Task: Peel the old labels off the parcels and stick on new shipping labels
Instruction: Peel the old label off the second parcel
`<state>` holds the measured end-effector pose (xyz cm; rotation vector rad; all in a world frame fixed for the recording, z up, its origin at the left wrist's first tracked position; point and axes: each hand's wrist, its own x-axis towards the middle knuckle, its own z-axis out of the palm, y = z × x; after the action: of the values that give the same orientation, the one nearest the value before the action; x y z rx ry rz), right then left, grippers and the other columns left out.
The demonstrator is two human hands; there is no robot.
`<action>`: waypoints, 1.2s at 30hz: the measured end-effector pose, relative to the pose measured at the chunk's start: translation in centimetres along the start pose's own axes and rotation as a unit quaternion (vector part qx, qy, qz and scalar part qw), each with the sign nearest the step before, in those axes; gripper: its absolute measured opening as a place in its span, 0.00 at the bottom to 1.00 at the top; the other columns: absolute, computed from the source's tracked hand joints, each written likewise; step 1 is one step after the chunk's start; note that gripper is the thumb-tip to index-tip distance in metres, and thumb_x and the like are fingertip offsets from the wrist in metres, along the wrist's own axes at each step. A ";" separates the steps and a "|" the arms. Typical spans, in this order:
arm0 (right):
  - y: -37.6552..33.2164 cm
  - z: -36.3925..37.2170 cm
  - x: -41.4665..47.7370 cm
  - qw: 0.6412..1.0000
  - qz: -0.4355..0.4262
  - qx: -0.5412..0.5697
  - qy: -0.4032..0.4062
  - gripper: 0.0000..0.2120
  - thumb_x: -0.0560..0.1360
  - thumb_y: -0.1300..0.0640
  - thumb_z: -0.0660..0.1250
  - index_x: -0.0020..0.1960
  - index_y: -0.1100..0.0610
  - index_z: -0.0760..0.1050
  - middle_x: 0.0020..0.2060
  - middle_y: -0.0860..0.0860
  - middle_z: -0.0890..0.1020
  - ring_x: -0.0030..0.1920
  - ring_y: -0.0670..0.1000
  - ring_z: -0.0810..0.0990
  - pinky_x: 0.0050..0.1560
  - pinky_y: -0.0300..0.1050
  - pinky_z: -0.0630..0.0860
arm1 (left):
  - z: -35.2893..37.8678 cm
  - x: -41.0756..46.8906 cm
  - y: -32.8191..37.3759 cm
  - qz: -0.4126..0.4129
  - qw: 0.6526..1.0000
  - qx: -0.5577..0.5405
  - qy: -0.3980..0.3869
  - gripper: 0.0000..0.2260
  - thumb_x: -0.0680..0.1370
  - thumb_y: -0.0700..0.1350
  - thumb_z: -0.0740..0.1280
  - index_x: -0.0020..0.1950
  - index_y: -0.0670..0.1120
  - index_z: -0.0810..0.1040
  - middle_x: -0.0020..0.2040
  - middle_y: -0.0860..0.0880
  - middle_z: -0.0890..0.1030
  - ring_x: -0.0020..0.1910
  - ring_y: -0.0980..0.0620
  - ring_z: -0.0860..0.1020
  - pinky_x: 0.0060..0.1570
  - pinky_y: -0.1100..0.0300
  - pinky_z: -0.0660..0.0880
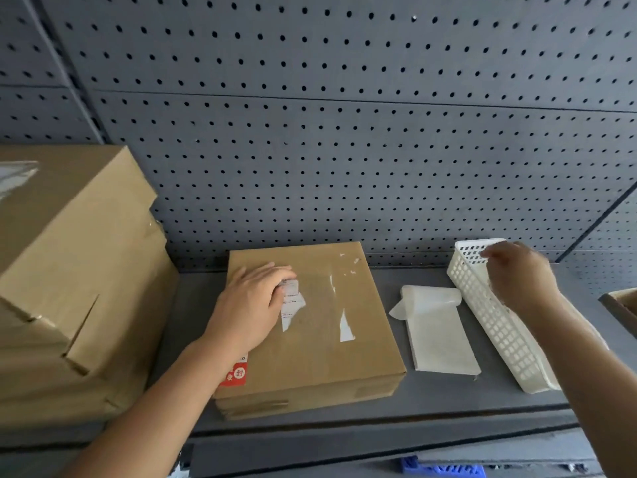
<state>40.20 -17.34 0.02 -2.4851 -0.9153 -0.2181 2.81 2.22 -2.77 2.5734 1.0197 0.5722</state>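
Resting flat on a brown cardboard parcel (310, 326), the person's left hand (253, 305) presses down on the box top with its fingers curled over a rolled-back strip of the old label (291, 298) — a torn white remnant with faint print that clings to the cardboard just beside the fingertips. More white scraps (346, 327) of the same label are stuck further right on the lid, and a red sticker (238, 374) shows at the parcel's near left edge, partly under the wrist.

The parcel sits in the middle of a dark grey shelf (431, 405) backed by a grey pegboard wall (344, 132). To its right lies a stack of pale label sheets (439, 336), the top sheet curled over at its far end. Beside that stack stands a long white plastic basket (496, 326), slotted and lying at an angle. The right hand (520, 274) hovers over the far end of the basket, fingers drawn together and pointing down — whether it pinches anything cannot be told through the blur.

Larger cardboard boxes (69, 270) are stacked at the left end of the shelf.
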 end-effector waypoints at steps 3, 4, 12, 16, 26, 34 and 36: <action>-4.9 0.3 -1.7 0.994 -0.058 0.093 0.002 0.11 0.77 0.65 0.61 0.50 0.56 0.81 0.47 0.52 0.81 0.48 0.55 0.77 0.47 0.40 0.65 | -0.1 -0.1 0.0 -0.019 1.000 -0.005 -0.003 0.13 0.83 0.45 0.60 0.66 0.56 0.76 0.69 0.62 0.74 0.70 0.54 0.69 0.63 0.57 0.68; -6.5 0.5 -2.5 0.990 -0.079 0.113 -0.014 0.10 0.78 0.65 0.62 0.50 0.56 0.81 0.46 0.51 0.80 0.46 0.53 0.77 0.46 0.39 0.65 | -0.2 -0.1 -0.1 -0.028 1.000 -0.012 -0.008 0.13 0.83 0.45 0.60 0.66 0.57 0.76 0.69 0.63 0.74 0.68 0.52 0.69 0.60 0.55 0.70; -15.4 1.9 -8.3 0.925 -0.212 0.169 -0.268 0.12 0.77 0.63 0.64 0.47 0.49 0.82 0.41 0.41 0.83 0.42 0.43 0.79 0.43 0.33 0.74 | -0.1 0.3 -1.3 -0.018 0.999 -0.026 -0.041 0.13 0.84 0.47 0.60 0.66 0.58 0.76 0.73 0.63 0.70 0.75 0.57 0.64 0.75 0.50 0.61; -15.7 2.7 -10.1 0.917 -0.231 0.149 -0.288 0.12 0.76 0.64 0.63 0.45 0.50 0.81 0.43 0.41 0.82 0.44 0.40 0.78 0.42 0.28 0.71 | -0.1 0.2 -1.5 -0.003 0.999 -0.021 -0.034 0.12 0.84 0.49 0.59 0.66 0.57 0.76 0.73 0.63 0.70 0.75 0.61 0.63 0.76 0.55 0.54; -14.5 4.3 -11.9 0.937 -0.257 0.169 -0.163 0.09 0.74 0.67 0.66 0.43 0.54 0.81 0.41 0.44 0.80 0.40 0.41 0.76 0.42 0.29 0.69 | 0.2 -0.1 -1.4 0.001 1.000 -0.028 -0.008 0.12 0.84 0.48 0.60 0.65 0.54 0.78 0.72 0.60 0.72 0.74 0.60 0.65 0.77 0.54 0.55; -14.6 5.4 -12.8 0.943 -0.251 0.186 -0.114 0.10 0.72 0.68 0.66 0.39 0.54 0.79 0.38 0.43 0.77 0.41 0.46 0.75 0.41 0.38 0.71 | 0.6 -0.2 -1.6 0.008 1.000 -0.024 -0.008 0.11 0.84 0.48 0.59 0.64 0.53 0.78 0.72 0.60 0.72 0.74 0.60 0.65 0.77 0.52 0.57; -14.5 5.3 -12.9 0.942 -0.248 0.191 -0.116 0.10 0.72 0.67 0.65 0.39 0.54 0.78 0.39 0.42 0.77 0.42 0.46 0.75 0.42 0.40 0.72 | 0.5 -0.1 -1.6 0.008 1.000 -0.023 -0.009 0.11 0.84 0.48 0.59 0.64 0.53 0.78 0.72 0.61 0.72 0.74 0.61 0.65 0.77 0.52 0.56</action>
<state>20.92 -12.44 -3.00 -1.9143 -1.5184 0.0892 2.07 3.20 -3.96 2.5446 0.9709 0.5680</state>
